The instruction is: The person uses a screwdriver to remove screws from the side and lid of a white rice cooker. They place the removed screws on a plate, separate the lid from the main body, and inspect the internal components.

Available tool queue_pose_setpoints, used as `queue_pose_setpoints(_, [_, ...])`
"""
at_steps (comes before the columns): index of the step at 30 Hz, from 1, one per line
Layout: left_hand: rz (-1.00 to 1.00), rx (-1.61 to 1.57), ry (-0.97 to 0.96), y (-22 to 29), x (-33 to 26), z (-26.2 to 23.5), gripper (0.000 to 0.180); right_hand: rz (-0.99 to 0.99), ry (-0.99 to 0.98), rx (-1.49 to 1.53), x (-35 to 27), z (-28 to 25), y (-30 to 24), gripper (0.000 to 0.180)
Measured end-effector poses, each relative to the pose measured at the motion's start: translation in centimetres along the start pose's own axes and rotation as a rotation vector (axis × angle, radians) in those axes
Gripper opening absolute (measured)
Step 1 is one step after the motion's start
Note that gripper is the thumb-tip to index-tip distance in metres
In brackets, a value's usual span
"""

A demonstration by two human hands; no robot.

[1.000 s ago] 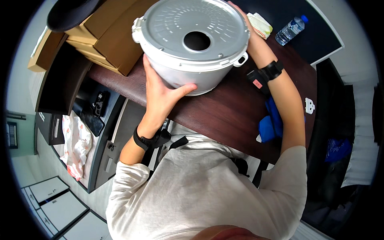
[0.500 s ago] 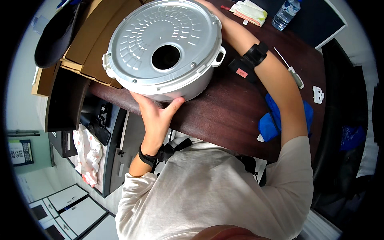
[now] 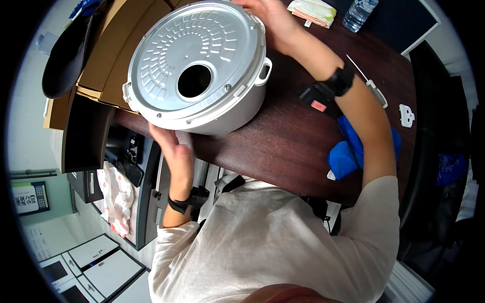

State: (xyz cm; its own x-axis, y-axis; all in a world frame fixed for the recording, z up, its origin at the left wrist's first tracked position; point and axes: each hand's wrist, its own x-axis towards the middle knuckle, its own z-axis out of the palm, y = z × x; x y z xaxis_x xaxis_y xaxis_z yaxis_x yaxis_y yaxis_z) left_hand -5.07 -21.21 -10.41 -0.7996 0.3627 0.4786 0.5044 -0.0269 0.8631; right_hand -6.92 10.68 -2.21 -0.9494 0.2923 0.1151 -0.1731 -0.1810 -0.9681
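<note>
A white round appliance body, like that of a rice cooker [image 3: 222,118], sits at the far left part of the table. On its upturned face is a silver metal plate [image 3: 156,65] with slots, screws and one round dark hole. A white loop handle [image 3: 263,71] sticks out on its right side. My left hand [image 3: 174,154] is against the near left side, its fingertips hidden by the body. My right hand [image 3: 273,25] reaches round the far right rim, fingers partly out of the picture and slightly blurred. Both hands appear to hold the body.
Cardboard boxes [image 3: 113,60] stand left of the body. To the right lie a screwdriver [image 3: 373,88], a small white plastic part [image 3: 406,116] and a blue cloth bundle [image 3: 346,159]. A folded towel [image 3: 314,11] and a water bottle [image 3: 358,15] are at the far side.
The appliance body has shifted a little left in the picture and turned slightly. My left thumb has come off its near side, and my right hand shows more at the far rim.
</note>
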Motion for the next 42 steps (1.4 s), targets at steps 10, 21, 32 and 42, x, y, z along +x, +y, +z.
queue_pose_setpoints(10, [-0.103, -0.37, 0.2, 4.7, 9.8, -1.1, 0.063, -0.104, 0.059, -0.131, -8.2, 4.3, -1.6, 0.103])
queue_pose_setpoints(21, [0.029, -0.245, 0.287, 7.5, 10.0, 2.5, 0.041, -0.155, 0.053, 0.093, -7.7, 3.0, -2.0, 0.069])
queue_pose_setpoints(32, [0.08, -0.188, 0.261, 8.5, 9.5, 3.6, 0.04, -0.188, 0.123, 0.038, -7.4, 1.7, -1.4, 0.062])
queue_pose_setpoints(42, [0.085, -0.138, 0.306, 8.6, 8.9, 4.2, 0.037, -0.168, 0.097, 0.049, -6.9, 1.1, -0.8, 0.069])
